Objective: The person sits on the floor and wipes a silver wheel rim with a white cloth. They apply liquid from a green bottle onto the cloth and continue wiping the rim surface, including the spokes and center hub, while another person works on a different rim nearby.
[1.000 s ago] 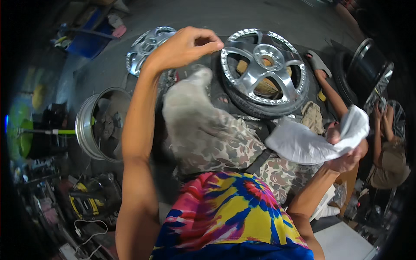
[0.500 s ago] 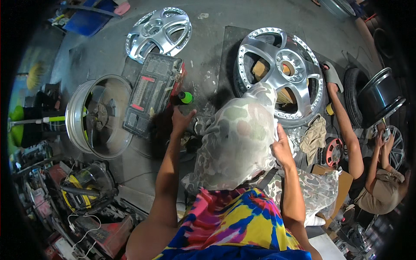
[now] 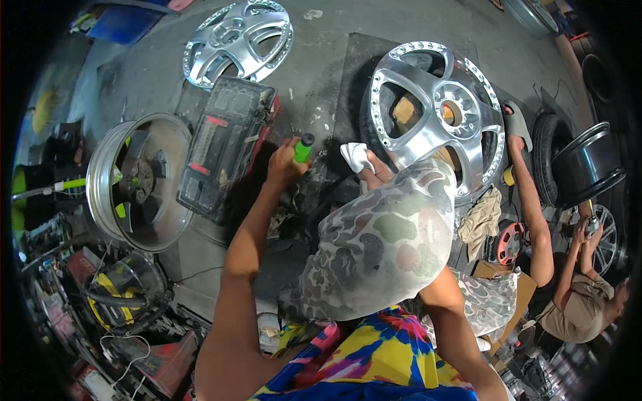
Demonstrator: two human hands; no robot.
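My left hand (image 3: pixel 285 165) is wrapped round a small green bottle (image 3: pixel 303 150) with a black cap, beside the toolbox. To the right of it, my right hand (image 3: pixel 376 172) grips a bunched white cloth (image 3: pixel 356 158). My right forearm passes behind my raised knee in camouflage trousers (image 3: pixel 394 234), which hides the wrist. Just beyond that knee lies a large polished silver wheel face (image 3: pixel 421 100) with a studded rim, resting on a tyre. Pieces of wood-coloured packing (image 3: pixel 404 110) show through its spoke openings.
A black and red toolbox (image 3: pixel 224 147) stands at left, beside an upright wheel barrel (image 3: pixel 100 184). A second silver wheel face (image 3: pixel 231 40) lies behind it. At right, a co-worker (image 3: pixel 582 301) handles a dark rim (image 3: pixel 592 167). A beige rag (image 3: pixel 480 217) lies near the tyre.
My left hand has taken hold of the green bottle. My right hand has moved from beside my right knee to its far left side, the white cloth now plainly in view.
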